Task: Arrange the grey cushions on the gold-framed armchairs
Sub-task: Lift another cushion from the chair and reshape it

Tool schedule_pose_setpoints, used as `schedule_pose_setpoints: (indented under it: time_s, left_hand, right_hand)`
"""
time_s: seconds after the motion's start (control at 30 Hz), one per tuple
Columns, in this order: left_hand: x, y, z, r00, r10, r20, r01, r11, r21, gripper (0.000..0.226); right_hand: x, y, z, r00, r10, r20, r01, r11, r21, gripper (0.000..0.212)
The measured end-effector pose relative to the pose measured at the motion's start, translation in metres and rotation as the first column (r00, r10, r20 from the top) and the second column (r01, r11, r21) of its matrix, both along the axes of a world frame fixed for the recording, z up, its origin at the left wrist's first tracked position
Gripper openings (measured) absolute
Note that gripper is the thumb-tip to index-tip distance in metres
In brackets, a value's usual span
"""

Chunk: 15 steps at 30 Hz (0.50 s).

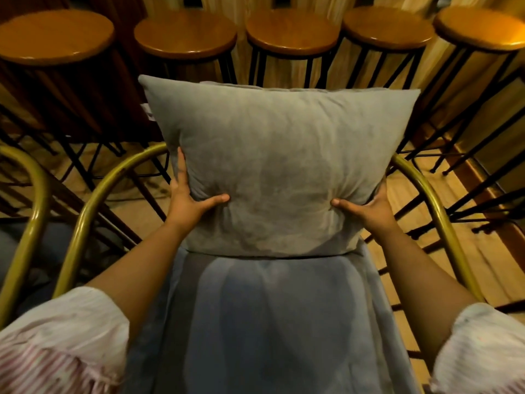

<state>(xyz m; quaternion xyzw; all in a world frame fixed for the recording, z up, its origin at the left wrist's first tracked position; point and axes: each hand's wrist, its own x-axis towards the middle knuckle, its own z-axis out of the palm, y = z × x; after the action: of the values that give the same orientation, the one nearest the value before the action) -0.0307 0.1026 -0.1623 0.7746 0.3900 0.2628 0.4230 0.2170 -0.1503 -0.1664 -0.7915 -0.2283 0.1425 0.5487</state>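
A square grey cushion (pixel 278 155) stands upright against the backrest of a gold-framed armchair (pixel 93 203), its lower edge resting on the grey-blue seat (pixel 272 322). My left hand (pixel 190 199) grips the cushion's lower left side, thumb pressed into the front. On the lower right side my right hand (pixel 366 207) holds it the same way. The chair's gold arm rails curve down on both sides of the cushion.
Several round wooden bar stools (pixel 184 32) on black metal legs line the wall behind the chair. The gold frame of a second armchair (pixel 34 206) shows at the left edge. Wooden floor lies to the right.
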Motion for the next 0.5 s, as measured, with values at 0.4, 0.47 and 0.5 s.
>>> schedule_pose_setpoints:
  time_s: [0.4,0.47,0.5]
  left_hand:
    - [0.004,-0.004,-0.022,0.952,0.002,-0.306,-0.035,0.994,-0.102,0.134]
    - [-0.005,-0.01,-0.015,0.961,-0.039,-0.274,0.0,0.99,-0.141,0.134]
    - [-0.009,-0.014,-0.007,0.969,-0.068,-0.236,0.025,0.983,-0.18,0.131]
  right_hand:
    - [-0.011,-0.002,-0.036,0.991,-0.027,-0.134,0.012,0.993,-0.115,0.103]
    - [-0.025,-0.007,-0.028,0.991,-0.04,-0.125,0.021,0.989,-0.149,0.099]
    - [-0.033,-0.008,-0.022,0.991,-0.055,-0.123,0.033,0.984,-0.173,0.096]
